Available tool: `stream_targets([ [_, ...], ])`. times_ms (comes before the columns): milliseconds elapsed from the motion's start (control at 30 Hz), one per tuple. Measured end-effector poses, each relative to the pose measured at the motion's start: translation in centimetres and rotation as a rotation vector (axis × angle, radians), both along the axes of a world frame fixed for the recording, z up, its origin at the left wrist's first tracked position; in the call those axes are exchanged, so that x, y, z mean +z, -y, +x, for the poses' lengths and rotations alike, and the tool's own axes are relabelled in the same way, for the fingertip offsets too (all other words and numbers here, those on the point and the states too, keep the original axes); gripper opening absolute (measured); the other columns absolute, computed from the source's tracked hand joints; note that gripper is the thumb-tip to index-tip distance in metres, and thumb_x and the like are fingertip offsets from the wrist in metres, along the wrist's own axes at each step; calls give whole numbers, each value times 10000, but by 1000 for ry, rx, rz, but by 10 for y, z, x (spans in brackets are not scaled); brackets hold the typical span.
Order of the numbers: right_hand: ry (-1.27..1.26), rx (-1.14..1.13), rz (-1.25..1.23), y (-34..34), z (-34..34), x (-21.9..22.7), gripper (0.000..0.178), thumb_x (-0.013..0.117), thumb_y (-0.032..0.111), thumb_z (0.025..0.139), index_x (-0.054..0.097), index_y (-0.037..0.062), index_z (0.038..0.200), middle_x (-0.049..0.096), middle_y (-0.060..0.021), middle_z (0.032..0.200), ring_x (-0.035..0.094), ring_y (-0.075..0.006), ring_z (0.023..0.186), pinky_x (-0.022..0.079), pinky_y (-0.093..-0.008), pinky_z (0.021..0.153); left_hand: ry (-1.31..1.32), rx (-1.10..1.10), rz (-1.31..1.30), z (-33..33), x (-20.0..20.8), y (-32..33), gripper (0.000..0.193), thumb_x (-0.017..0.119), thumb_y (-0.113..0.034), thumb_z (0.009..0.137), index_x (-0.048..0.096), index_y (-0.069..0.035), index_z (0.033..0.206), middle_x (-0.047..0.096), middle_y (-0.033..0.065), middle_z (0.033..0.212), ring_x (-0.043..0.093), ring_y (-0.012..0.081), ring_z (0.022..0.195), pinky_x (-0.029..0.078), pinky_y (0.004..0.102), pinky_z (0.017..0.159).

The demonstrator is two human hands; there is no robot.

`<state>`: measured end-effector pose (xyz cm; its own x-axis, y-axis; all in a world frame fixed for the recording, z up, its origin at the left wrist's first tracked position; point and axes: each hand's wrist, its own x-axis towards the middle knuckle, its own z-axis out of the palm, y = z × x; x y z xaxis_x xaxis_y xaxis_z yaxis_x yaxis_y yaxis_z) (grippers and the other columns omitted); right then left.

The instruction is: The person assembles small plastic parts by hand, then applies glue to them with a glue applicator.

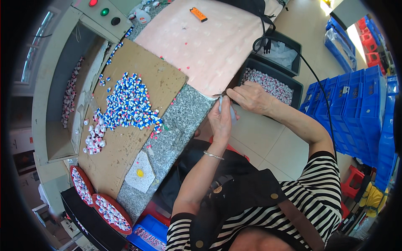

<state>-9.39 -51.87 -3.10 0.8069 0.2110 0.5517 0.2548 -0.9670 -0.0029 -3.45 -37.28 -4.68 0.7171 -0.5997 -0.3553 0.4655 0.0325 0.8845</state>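
Note:
In front of me, at the edge of the counter, my left hand (pixel 220 123) is closed around a small whitish translucent bottle (pixel 233 112), held upright. Fingers and thumb cover much of it. Close by on the right, my right hand (pixel 253 97) pinches at the bottle's top end; what sits between its fingertips is too small to make out. Both hands are beside the corner of a pale pink cloth (pixel 180 46). An orange lighter (pixel 198 14) lies on that cloth, farther away.
Blue-and-white small pieces (pixel 130 102) are heaped on a cardboard sheet (pixel 113 167), beside larger white-and-pink ones (pixel 95 138). Red trays (pixel 125 226) of pieces stand near left. A dark bin (pixel 299 94) and stacked blue crates (pixel 347 113) are right. A black cable (pixel 312 67) hangs across.

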Motion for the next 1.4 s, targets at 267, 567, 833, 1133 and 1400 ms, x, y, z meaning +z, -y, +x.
stream_targets([
  [267,-72,43,26,2,5,7,318,598,143,718,560,10,1005,504,-25,701,546,-146,595,423,-277,542,-4,1,-8,1,-1,-2,330,531,-342,966,610,-36,871,506,-2,591,508,73,494,444,220,478],
  [567,-26,46,67,-1,9,2,295,608,137,713,550,16,976,501,-28,697,540,-153,579,415,-277,527,25,28,-48,0,-5,-2,309,525,-318,971,592,-45,841,512,-1,598,507,72,501,441,224,468],
  [833,-32,33,91,1,8,3,281,622,134,706,563,30,960,501,-35,670,544,-166,568,425,-284,529,26,41,-71,0,-5,3,302,533,-309,967,584,-50,820,509,-8,599,499,69,505,442,226,473],
  [1133,-173,-195,1009,-19,-8,7,104,561,72,890,587,15,973,608,-113,744,621,-246,637,478,-304,550,65,-39,-89,6,-18,-1,221,580,-265,950,579,-72,843,515,-29,629,507,45,544,466,218,512],
  [1400,-19,-207,404,-18,-18,10,141,603,51,799,592,34,939,586,-59,743,604,-195,658,426,-315,584,70,-70,-125,6,-19,-1,205,597,-266,942,580,-77,863,507,-45,646,498,36,556,477,215,515],
])
